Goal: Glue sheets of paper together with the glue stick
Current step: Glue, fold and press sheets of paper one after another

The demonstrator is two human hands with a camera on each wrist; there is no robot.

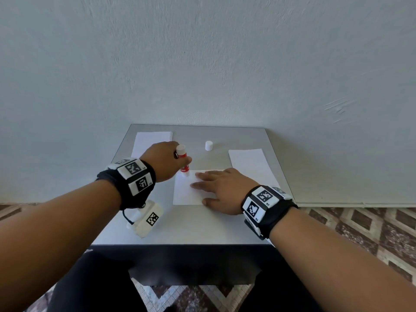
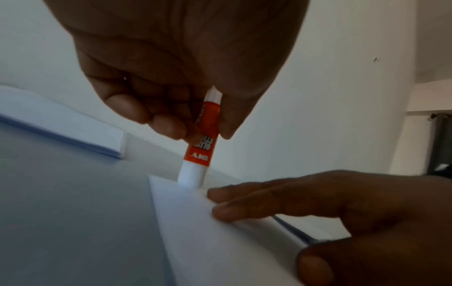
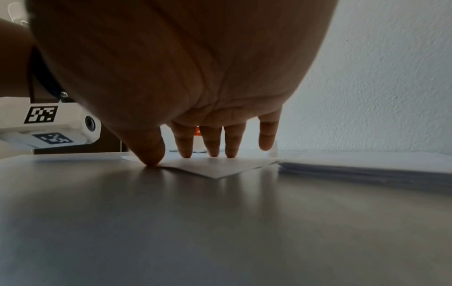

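Observation:
A white sheet of paper (image 1: 185,191) lies in the middle of the grey table (image 1: 191,228). My left hand (image 1: 165,161) grips a red and white glue stick (image 1: 182,162), held upright with its tip pressed on the sheet's far left corner. In the left wrist view the glue stick (image 2: 199,151) touches the paper (image 2: 220,232) just beside the right fingertips (image 2: 220,211). My right hand (image 1: 221,188) lies flat on the sheet, fingers straight, pressing it down. The right wrist view shows the fingers (image 3: 212,143) on the paper (image 3: 220,167).
The white cap (image 1: 209,145) stands at the back of the table. One paper stack (image 1: 150,140) lies at the back left, another stack (image 1: 249,164) at the right. A wall rises right behind the table. Patterned floor surrounds it.

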